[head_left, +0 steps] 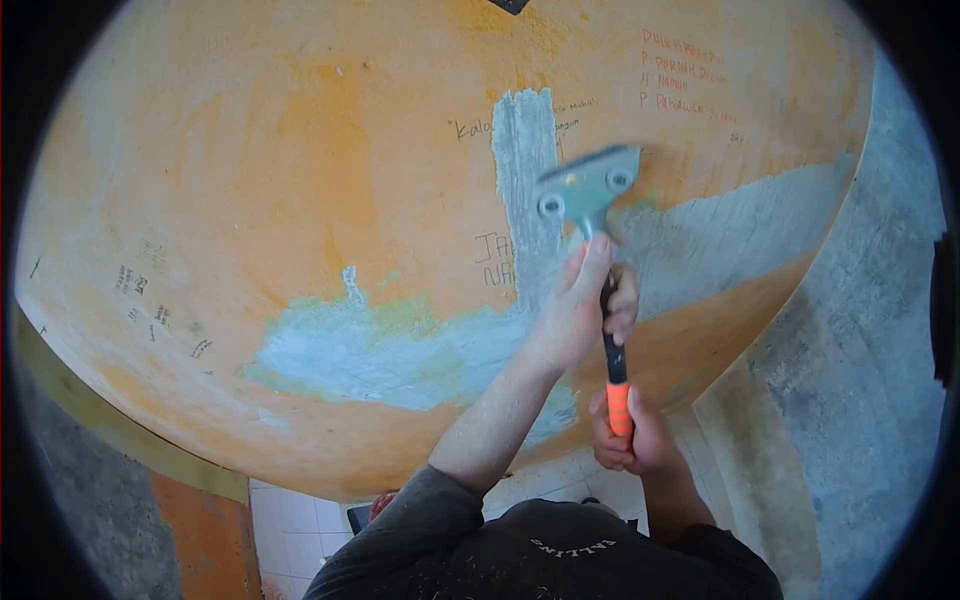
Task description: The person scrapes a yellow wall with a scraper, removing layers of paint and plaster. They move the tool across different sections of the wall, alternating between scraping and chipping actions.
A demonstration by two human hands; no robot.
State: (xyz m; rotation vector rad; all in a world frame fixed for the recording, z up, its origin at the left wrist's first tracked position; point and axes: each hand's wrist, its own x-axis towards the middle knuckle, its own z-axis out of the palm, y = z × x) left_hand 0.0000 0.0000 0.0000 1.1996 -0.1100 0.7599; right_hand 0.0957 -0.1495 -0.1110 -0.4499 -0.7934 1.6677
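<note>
The scraper (590, 190) is before the wall (330, 180), right of its middle, its head blurred; whether the blade touches is unclear. The left grip (592, 290) is closed around the black shaft (615, 362), the right grip (648, 438) around the orange handle (619, 400), partly hiding it. Grey patches (370, 355) reach toward the wall's right edge; a dark thing (510, 4) is cut off above

Before the person is an orange painted wall (200, 200). On it, an upright ragged grey strip (525, 150) stands between a jagged light-grey patch (350, 355) at lower left and a broad grey band (740, 235) at right. Red handwriting (685, 75) lies above the band. Beyond the wall's right edge is a rough blue-grey concrete surface (850, 330); white square-tiled floor (300, 515) lies below the wall.
</note>
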